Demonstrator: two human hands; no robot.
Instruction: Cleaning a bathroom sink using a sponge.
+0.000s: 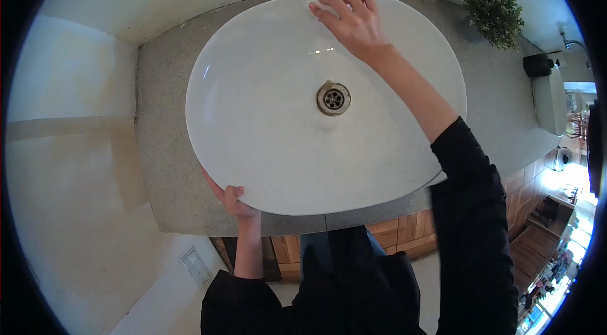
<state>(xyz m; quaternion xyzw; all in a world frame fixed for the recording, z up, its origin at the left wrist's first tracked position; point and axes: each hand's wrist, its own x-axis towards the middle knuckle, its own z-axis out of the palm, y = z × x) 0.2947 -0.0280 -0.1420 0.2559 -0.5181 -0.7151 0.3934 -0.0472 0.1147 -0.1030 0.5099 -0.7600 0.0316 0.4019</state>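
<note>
A large oval white washbasin (265,131) sits on a grey stone-look countertop (166,159), with a round metal drain (334,99) in its floor. My right hand (358,24) is at the basin's far inner wall, fingers bent over a small white thing (310,4), perhaps a cloth or sponge, mostly hidden beneath them. At the near left, my left hand (237,202) grips the basin's rim, its thumb on the edge and its fingers along the outer side.
A small potted green plant (493,12) stands at the back right of the counter. Beyond it are a black box-like object (537,65) and another white basin (552,102). Walls border the counter behind and at left; wooden cabinet fronts (403,235) lie below.
</note>
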